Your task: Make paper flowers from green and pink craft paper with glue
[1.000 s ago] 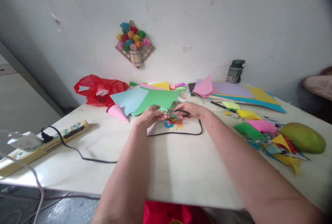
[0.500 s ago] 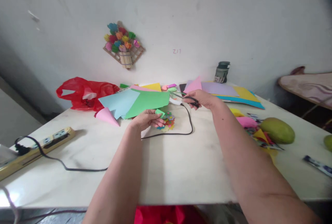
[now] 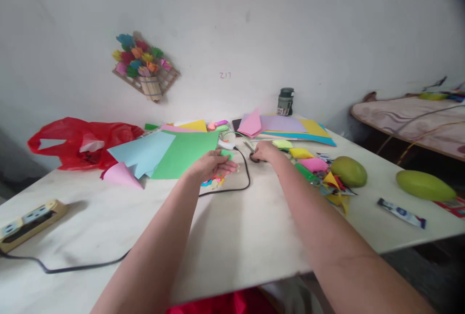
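Note:
My left hand (image 3: 215, 164) pinches a small piece of green paper (image 3: 226, 153) between thumb and forefinger, its other fingers loosely stretched out. Under that hand lie small colourful paper cut-outs (image 3: 214, 182), partly covered by it. My right hand (image 3: 265, 151) is closed on a pair of scissors (image 3: 249, 147) low over the tabletop, blades pointing up and left; the fingers hide part of the dark handles. Between the hands runs a black cord from a white device (image 3: 226, 144). A large green sheet (image 3: 187, 154) lies left of it, overlapping a light blue sheet (image 3: 145, 151).
At the left are a red plastic bag (image 3: 119, 132), a pink paper cone (image 3: 123, 175) and a power strip (image 3: 34, 222). Coloured sheets (image 3: 312, 132) and a dark jar (image 3: 285, 102) stand at the back. Rightward lie paper scraps (image 3: 314, 164), green mangoes (image 3: 348, 171) and a tube (image 3: 401, 213).
The view has turned to the right. My right hand has lowered the scissors towards the tabletop. The green paper piece stays in my left hand.

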`<state>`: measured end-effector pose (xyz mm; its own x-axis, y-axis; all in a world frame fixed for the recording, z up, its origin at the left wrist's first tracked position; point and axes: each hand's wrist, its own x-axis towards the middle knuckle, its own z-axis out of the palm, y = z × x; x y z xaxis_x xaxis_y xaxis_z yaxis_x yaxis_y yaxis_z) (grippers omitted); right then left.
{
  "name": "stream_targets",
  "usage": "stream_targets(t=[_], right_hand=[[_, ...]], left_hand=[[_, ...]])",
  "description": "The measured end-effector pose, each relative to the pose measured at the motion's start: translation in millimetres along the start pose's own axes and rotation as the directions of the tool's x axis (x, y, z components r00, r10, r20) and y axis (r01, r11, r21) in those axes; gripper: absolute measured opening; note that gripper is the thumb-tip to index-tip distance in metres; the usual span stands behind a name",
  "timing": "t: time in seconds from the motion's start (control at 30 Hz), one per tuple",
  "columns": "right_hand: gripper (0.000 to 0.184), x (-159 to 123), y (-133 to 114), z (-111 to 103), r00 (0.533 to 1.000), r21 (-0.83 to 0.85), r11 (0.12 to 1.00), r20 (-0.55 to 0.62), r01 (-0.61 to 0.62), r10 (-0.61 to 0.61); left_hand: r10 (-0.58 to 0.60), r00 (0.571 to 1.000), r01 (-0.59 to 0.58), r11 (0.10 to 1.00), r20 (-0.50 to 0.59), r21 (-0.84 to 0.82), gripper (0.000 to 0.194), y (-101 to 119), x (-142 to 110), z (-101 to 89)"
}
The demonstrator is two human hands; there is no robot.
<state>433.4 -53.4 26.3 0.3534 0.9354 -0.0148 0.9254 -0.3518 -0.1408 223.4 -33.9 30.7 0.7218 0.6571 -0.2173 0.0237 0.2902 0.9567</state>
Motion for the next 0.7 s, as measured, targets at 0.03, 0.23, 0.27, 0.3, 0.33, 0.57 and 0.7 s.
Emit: stream_targets(t=[0.03,0.23,0.27,0.3,0.33,0.57,0.7], right_hand=[[0.035,-2.0,-0.3,-3.3,1.000,0.012,1.000,0.012,-0.003,0.003],[0.029,-21.2,-8.2,-27.4,0.939,0.627,0.747,0.073,0.219,-0.336],[0.027,-24.5,-9.0,-29.7,0.905,0.732,0.645,0.093,0.220,-0.415],[0.025,-27.4,-9.2,-31.3,0.878,0.798,0.564,0.099,0.210,-0.467],[0.022,-30.0,-8.8,-32.3,0.865,0.830,0.520,0.098,0.202,-0.492],[0.014,-35.1,3.7,-31.7,0.911,0.825,0.535,0.063,0.183,-0.409],[0.013,-31.2,18.5,-35.3,0.949,0.776,0.597,-0.008,0.205,-0.316]], left_hand=[[0.000,1.000,0.000,1.000,-0.022,-0.002,0.006,-0.7,3.7,3.2],[0.076,0.976,-0.081,0.997,-0.202,-0.014,0.013,-6.6,23.9,26.3],[0.111,0.968,-0.115,0.993,-0.226,-0.001,0.014,-7.5,26.5,30.9],[0.147,0.958,-0.145,0.989,-0.248,0.025,0.015,-8.3,28.7,35.4],[0.176,0.946,-0.167,0.984,-0.271,0.056,0.017,-9.2,30.7,39.8],[0.247,0.917,-0.198,0.963,-0.312,0.181,0.022,-15.8,38.6,63.2],[0.281,0.929,-0.245,0.955,-0.239,0.169,0.019,-13.4,41.3,66.5]])
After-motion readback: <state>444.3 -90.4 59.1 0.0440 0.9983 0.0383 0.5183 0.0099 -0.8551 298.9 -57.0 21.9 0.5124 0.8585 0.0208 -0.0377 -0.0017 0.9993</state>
